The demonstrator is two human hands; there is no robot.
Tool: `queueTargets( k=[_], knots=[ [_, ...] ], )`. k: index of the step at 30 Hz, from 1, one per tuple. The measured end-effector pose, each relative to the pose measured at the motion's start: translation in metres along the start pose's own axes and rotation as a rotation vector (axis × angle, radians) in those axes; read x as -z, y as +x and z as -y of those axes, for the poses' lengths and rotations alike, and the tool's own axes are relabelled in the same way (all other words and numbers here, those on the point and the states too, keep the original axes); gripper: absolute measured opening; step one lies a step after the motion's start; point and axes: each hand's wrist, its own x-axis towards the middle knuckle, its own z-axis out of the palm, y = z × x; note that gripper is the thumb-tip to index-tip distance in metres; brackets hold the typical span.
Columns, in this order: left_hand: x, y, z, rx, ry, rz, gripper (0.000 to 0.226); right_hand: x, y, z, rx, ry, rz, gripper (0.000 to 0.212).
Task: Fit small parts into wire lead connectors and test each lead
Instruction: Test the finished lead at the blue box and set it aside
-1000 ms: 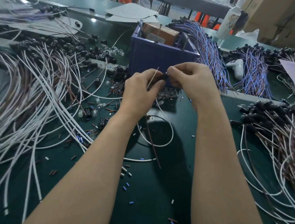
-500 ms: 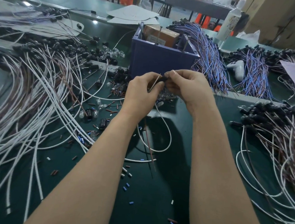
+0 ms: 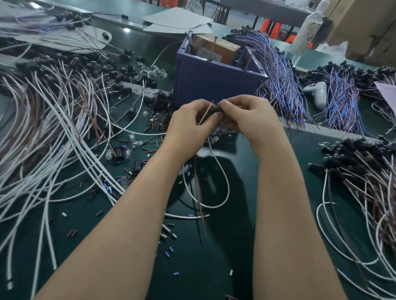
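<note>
the black connector (image 3: 216,110) is pinched by left hand (image 3: 188,127) and right hand (image 3: 249,121) above the bench's (image 3: 204,282) middle, before the blue bin (image 3: 209,86); the part should be pushed in squarely, the white lead (image 3: 227,183) left slack.

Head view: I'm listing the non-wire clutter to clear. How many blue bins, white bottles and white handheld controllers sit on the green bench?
Blue bin: 1
White bottle: 1
White handheld controller: 1
Total: 3

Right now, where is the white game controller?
In the head view, the white game controller lies upper right, right of the blue bin, between two blue wire bundles.
</note>
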Motion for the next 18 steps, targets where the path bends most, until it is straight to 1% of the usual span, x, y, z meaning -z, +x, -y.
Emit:
queueTargets(
  k=[7,12,18],
  knots=[
    [0.0009,0.0011,-0.0014,-0.020,-0.001,0.043,0.013,0.0042,0.0006,-0.0014,-0.043,0.114,0.022,0.014],
    [0.0001,0.0019,-0.0026,0.010,-0.025,0.051,0.017,0.0020,0.0014,-0.0031,-0.064,0.145,0.013,0.015],
    [-0.0008,0.0033,-0.0027,0.045,-0.029,0.057,0.014,-0.0042,0.0043,-0.0061,-0.077,0.168,-0.004,0.017]
  ],
)
